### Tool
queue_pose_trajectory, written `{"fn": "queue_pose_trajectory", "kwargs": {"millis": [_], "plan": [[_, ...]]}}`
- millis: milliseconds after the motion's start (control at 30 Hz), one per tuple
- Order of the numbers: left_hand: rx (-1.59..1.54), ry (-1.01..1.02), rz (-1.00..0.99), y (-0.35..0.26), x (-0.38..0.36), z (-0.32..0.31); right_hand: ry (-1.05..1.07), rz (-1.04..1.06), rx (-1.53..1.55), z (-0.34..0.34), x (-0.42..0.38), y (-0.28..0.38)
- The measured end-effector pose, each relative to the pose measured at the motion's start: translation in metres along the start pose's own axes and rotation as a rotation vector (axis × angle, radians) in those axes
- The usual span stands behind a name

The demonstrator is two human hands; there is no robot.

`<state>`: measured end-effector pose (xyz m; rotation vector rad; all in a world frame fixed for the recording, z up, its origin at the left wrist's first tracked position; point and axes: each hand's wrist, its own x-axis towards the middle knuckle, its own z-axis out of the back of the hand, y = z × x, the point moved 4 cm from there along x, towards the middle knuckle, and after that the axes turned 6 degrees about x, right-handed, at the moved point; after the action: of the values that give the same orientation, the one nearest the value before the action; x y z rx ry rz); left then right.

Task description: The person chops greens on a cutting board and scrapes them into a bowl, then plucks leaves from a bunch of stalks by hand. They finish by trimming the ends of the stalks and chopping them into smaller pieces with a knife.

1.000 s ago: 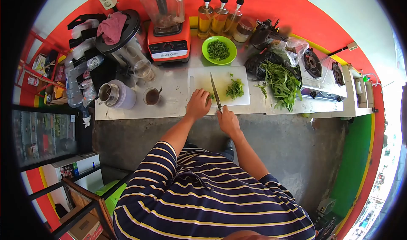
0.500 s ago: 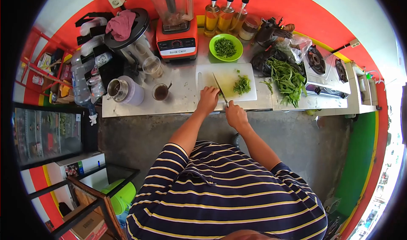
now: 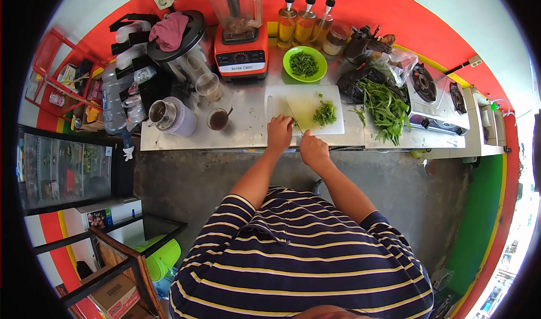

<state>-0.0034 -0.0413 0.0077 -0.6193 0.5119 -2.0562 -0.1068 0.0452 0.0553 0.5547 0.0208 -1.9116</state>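
A white cutting board [image 3: 274, 102] lies near the counter's front edge. My right hand [image 3: 314, 151] is wrapped round the handle of a knife [image 3: 294, 110], whose blade points away and to the left over the board. Just left of the blade, my left hand [image 3: 279, 132] is closed at the board's front edge, fingers curled down. A sliver of green herb [image 3: 296, 123] shows by its fingertips; the rest is hidden. Right of the knife sits a pile of chopped green herbs [image 3: 325, 114]. Behind the board stands a lime-green bowl [image 3: 320, 74] holding more chopped greens.
Long leafy greens [image 3: 384, 107] lie right of the board, before a gas stove [image 3: 431, 107]. A glass of dark drink [image 3: 217, 119], a plastic cup [image 3: 208, 87] and a metal-topped jug [image 3: 179, 119] stand left. A red blender [image 3: 241, 54] and pump bottles [image 3: 287, 29] line the back.
The whole view has shifted slightly right. The knife blade has turned a little and shows a paler face. A bit of green now shows by my left fingertips.
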Motion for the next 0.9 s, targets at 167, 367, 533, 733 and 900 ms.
{"fn": "queue_pose_trajectory", "kwargs": {"millis": [167, 367, 533, 733, 900], "plan": [[0.017, 0.003, 0.023, 0.005, 0.004, 0.0, -0.042, -0.035, -0.027, -0.03, 0.004, -0.004], [-0.023, -0.017, 0.05, 0.004, 0.006, 0.004, -0.059, 0.016, 0.035, -0.013, 0.013, 0.002], [-0.089, -0.054, 0.107, 0.011, 0.004, -0.002, 0.015, -0.028, 0.028, -0.027, -0.002, 0.004], [-0.065, -0.033, 0.073, 0.007, 0.005, 0.003, 0.036, -0.009, 0.074, -0.015, 0.012, 0.006], [-0.02, -0.114, 0.123, 0.003, 0.0, 0.001, 0.041, -0.028, 0.108, -0.027, 0.001, 0.0]]}}
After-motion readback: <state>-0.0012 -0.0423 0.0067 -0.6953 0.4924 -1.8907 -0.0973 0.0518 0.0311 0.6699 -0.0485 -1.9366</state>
